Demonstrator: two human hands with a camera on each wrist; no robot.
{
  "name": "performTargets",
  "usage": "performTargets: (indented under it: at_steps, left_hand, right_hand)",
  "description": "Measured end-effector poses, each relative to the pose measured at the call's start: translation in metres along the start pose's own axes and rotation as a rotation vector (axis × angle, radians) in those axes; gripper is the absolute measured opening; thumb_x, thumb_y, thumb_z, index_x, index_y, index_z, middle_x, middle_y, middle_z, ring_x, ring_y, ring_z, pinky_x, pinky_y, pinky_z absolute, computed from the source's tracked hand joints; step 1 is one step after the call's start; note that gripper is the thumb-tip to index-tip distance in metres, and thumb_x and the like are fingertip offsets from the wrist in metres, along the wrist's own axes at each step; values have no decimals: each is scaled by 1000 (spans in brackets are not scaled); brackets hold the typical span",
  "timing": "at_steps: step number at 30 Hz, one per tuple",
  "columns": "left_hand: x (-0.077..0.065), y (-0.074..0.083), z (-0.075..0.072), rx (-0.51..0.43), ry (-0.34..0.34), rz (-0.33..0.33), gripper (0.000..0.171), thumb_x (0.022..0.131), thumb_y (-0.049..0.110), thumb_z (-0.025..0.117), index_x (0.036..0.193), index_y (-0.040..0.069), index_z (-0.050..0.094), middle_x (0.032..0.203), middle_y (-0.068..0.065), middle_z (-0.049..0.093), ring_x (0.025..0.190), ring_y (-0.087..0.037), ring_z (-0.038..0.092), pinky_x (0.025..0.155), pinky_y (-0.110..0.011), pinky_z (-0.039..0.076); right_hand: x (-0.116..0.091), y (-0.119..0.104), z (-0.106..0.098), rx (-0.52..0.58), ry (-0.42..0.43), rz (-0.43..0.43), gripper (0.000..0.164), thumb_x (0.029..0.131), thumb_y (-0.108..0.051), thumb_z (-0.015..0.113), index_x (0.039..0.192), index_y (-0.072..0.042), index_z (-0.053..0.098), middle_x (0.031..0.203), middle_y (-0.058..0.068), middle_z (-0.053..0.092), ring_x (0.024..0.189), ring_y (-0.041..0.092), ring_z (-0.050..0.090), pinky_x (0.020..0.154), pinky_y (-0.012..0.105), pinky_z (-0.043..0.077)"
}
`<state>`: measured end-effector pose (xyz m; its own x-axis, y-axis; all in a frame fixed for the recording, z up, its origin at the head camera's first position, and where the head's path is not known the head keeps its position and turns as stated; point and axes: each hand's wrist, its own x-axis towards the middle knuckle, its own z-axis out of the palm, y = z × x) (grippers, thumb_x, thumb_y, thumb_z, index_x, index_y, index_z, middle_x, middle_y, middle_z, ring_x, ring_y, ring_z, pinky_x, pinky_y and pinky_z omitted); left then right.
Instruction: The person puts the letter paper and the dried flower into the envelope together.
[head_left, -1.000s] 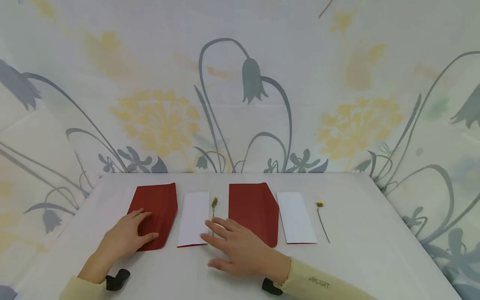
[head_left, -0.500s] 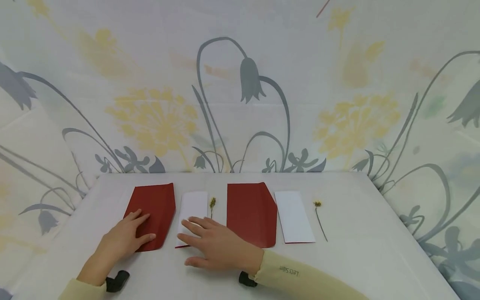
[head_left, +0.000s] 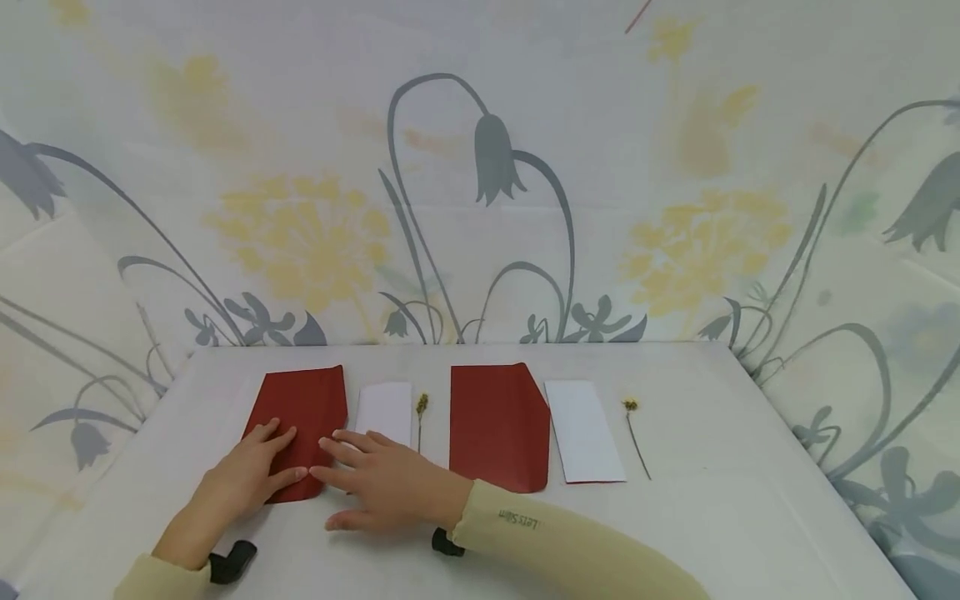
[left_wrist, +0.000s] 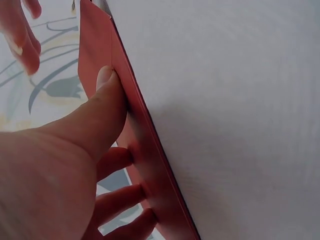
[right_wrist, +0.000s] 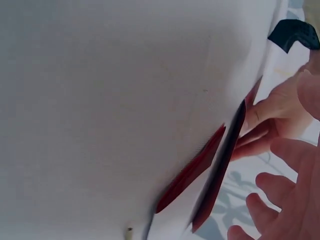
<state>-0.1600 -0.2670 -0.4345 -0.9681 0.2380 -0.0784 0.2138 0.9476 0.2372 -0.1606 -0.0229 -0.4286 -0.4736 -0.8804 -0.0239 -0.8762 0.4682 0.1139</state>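
Note:
My left hand (head_left: 243, 475) rests with spread fingers on the left red envelope (head_left: 309, 400). In the left wrist view its thumb (left_wrist: 107, 107) lies flat on the red paper near one edge, the other fingers touching farther along. Over the lower part of the left white folded card (head_left: 385, 404) hovers my right hand (head_left: 393, 479), fingers spread, holding nothing; its fingertips overlap the envelope's right edge in the head view. A small dried flower (head_left: 422, 404) lies beside that card, its lower stem hidden by the right hand. The right wrist view shows the right hand's loose fingers (right_wrist: 262, 212).
Right of centre lie a second red envelope (head_left: 498, 425), a second white card (head_left: 585, 433) close by its edge, and a yellow dried flower (head_left: 630, 405). The white table (head_left: 705, 417) meets a flower-patterned cloth (head_left: 330, 233) behind. Black wrist-worn pieces (head_left: 233, 562) show at both wrists.
My right hand has moved left, from beside the second envelope across the white card to the left envelope's edge. The left hand stays on its envelope.

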Motion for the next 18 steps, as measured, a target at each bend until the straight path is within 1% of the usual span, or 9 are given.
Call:
performTargets:
  at_steps: [4, 8, 13, 18]
  left_hand:
    - [1, 2, 1, 13, 35, 29, 72, 85, 35, 77, 133, -13, 53, 139, -42, 40, 126, -59, 40, 91, -68, 43]
    - [2, 2, 0, 13, 60, 54, 70, 86, 34, 76, 133, -13, 53, 138, -42, 41, 126, -59, 41, 91, -67, 44]
    - [0, 1, 0, 6, 36, 48, 70, 86, 33, 77, 134, -12, 53, 139, -42, 40, 124, -60, 43, 89, -67, 45]
    - [1, 0, -2, -16, 18, 48, 70, 86, 32, 77, 134, -13, 52, 139, -43, 39, 124, -61, 43, 90, -67, 45]
  right_hand:
    - [10, -3, -5, -23, -56, 31, 70, 98, -70, 29, 158, -35, 22, 166, -5, 14, 151, 14, 7, 118, 30, 19]
    - [20, -4, -3, -1, -113, 68, 71, 96, -71, 31, 158, -39, 18, 166, -9, 10, 151, 12, 4, 119, 33, 18]
    - [24, -6, 1, 33, -172, 103, 72, 95, -73, 33, 157, -41, 17, 165, -14, 8, 151, 10, 3, 120, 37, 17]
    - [24, -7, 0, 76, -234, 125, 72, 94, -74, 33, 157, -41, 16, 164, -17, 8, 151, 7, 3, 120, 37, 16]
